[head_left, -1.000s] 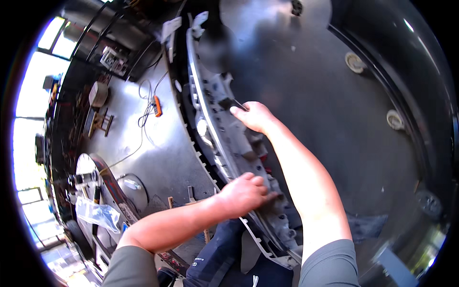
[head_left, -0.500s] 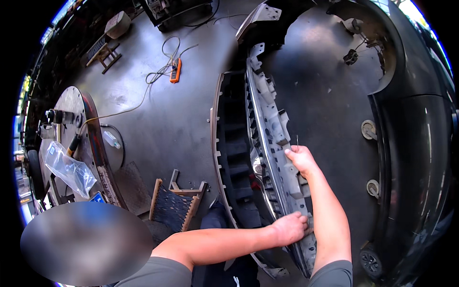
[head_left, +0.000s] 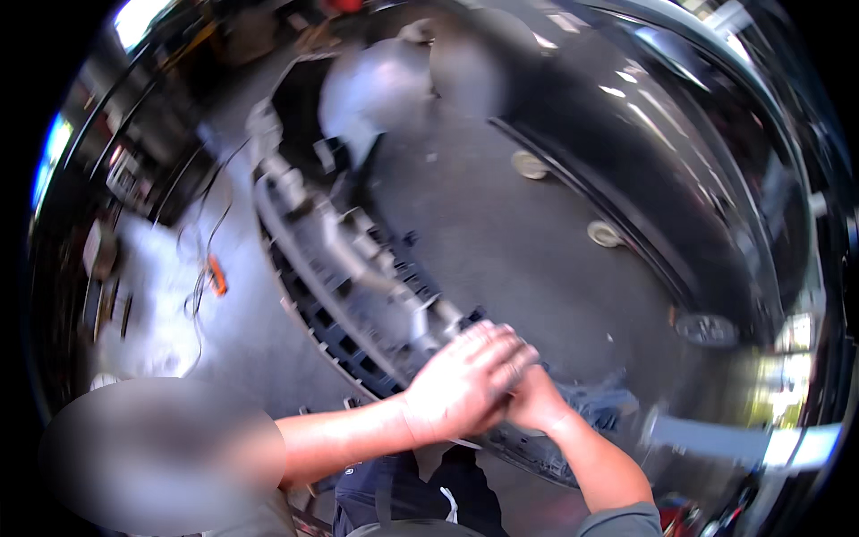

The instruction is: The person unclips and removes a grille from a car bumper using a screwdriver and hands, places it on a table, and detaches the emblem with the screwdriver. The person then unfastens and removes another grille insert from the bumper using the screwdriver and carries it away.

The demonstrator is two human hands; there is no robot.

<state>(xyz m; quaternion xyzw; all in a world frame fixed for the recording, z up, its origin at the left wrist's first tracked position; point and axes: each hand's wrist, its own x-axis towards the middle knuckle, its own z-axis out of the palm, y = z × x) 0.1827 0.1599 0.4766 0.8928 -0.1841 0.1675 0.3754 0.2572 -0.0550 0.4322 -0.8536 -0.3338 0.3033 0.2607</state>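
Note:
My left hand [head_left: 461,387] and my right hand [head_left: 540,394] come together over the near part of a long car bumper [head_left: 362,268]. The left lies across the fingers of the right, its own fingers stretched forward and close together. Most of the right hand's fingers are hidden under the left, so their grip and anything inside them cannot be seen. Motion smears both hands. Black slotted plastic and a pale grey bracket strip make up the bumper, which curves away to the far left. Whether the hands touch it is unclear.
A dark car body [head_left: 644,179] fills the right, with two pale round pads [head_left: 530,165] along its lower edge. A wheel [head_left: 707,328] shows nearby. An orange handheld device [head_left: 216,276] with cables lies on the floor at left. A pale beam [head_left: 716,438] crosses the lower right.
My view has turned to the right, so the bumper now slants leftward. My hands, earlier apart along the grey strip, have met, the left over the right.

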